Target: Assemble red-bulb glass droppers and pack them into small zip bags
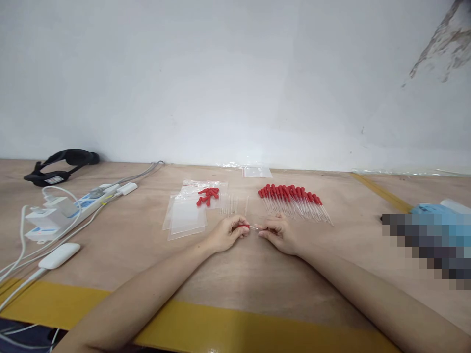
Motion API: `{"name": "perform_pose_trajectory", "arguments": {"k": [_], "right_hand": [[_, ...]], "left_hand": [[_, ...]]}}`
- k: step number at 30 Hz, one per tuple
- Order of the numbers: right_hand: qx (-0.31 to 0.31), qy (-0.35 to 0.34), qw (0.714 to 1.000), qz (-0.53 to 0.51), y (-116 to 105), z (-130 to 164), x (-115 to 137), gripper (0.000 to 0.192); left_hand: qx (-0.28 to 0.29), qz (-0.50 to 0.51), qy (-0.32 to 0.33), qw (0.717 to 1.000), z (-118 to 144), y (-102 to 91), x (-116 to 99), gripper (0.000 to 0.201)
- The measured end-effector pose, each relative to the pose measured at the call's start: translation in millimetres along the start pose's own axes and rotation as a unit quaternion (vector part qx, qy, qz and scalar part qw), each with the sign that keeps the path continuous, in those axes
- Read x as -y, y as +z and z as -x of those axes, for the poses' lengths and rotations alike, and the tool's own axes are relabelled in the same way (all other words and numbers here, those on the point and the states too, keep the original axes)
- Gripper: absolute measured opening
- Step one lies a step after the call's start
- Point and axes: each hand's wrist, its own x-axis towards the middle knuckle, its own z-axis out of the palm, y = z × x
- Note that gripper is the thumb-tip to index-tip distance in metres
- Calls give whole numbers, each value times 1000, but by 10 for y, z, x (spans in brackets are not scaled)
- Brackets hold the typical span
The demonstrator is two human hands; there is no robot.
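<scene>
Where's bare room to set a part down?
Bare table: between left hand, right hand and front tape; between power strip and plastic bags; between red-topped droppers and yellow stripe at right. Crowded: left side, with chargers and cords; middle, with bags, red caps, thin tubes, droppers.

The bulbs (283,192) are red, the tape (206,326) yellow — the wall (221,88) white.

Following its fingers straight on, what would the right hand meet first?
Probably the red bulb pinched in the left hand, just beyond the thin clear tube between the hands; depth is unclear.
</scene>
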Motion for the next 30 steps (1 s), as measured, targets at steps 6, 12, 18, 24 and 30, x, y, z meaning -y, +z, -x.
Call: {"name": "perform_pose_trajectory", "arguments": {"k": [6,12,18,24,30], "right_hand": [[34,-14,999,18,-81,-31,-19,21],[42,-19,999,29,-61,-37,-86,22],[-6,-16,998,63,-43,-19,-13,21],[-14,-21,997,73,-62,-15,96,24],[-19,-13,994,108,-48,-31,74,26]], "left_hand": [[16,-39,-12,999,29,7,-69,16],[25,-34,-9,999,29,11,-85,17],[-19,-32,-15,999,10,7,-51,20],[-50,-82,-3,995,19,1,-59,21],[-69,-181,21,981,18,-14,-126,17]]}}
